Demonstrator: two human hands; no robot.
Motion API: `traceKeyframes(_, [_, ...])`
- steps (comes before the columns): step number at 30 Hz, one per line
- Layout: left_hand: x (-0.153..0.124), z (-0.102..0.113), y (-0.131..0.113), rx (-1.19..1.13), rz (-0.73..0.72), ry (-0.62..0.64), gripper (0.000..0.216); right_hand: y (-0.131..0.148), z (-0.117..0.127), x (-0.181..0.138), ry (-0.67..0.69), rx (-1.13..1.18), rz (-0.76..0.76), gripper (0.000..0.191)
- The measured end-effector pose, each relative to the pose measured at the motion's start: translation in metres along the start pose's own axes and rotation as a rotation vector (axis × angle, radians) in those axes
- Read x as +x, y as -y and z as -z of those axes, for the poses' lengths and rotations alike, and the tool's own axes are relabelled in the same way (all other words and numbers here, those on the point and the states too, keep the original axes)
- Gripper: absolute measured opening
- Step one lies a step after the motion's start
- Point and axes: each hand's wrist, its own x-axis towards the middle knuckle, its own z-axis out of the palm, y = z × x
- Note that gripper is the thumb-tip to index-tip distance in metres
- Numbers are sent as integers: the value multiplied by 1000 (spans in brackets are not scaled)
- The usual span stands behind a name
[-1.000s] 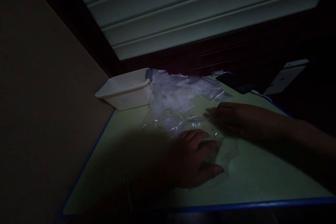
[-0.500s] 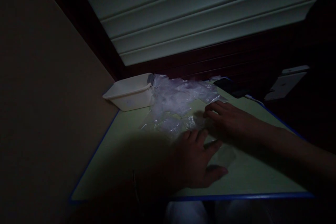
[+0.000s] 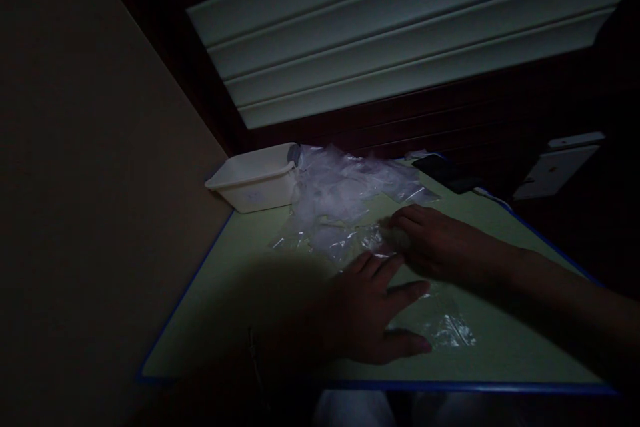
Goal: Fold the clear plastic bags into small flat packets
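Observation:
My left hand (image 3: 373, 313) lies low over the table with its fingers spread, its fingertips close to a crinkled clear plastic bag (image 3: 373, 237). My right hand (image 3: 431, 240) is just beyond it, fingers curled and pressed together at the right end of that bag. Its fingertips are partly lost in the dim light. Another clear bag (image 3: 454, 330) lies flat to the right of my left thumb, catching the light. Behind both hands spreads a loose heap of clear plastic bags (image 3: 335, 190), a few of them strewn toward me.
A white plastic bin (image 3: 265, 192) stands at the back left, against the heap. At the back right lies a dark flat object (image 3: 445, 173) with a pale cable beside it. The pale green tabletop (image 3: 220, 280) has a blue edge. A slatted panel (image 3: 400, 27) rises behind.
A flat clear bag now shows to the right of my left thumb. My right hand has come slightly nearer with its fingers more closed. The view has shifted a little.

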Motion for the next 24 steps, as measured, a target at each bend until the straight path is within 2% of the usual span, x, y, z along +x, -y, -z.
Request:
traceKeyframes(4, [-2, 4, 5, -29, -30, 12, 70, -3, -4, 1, 39, -21, -2, 40])
traceKeyframes(9, [-3, 6, 10, -47, -53, 38, 70, -2, -10, 3, 8, -52, -9, 24])
traceKeyframes(16, [-4, 9, 16, -83, -53, 69, 72, 0, -2, 3, 29, -8, -106, 12])
traceKeyframes(24, [-8, 5, 19, -79, 32, -81, 47, -7, -3, 0, 56, 96, -58, 9])
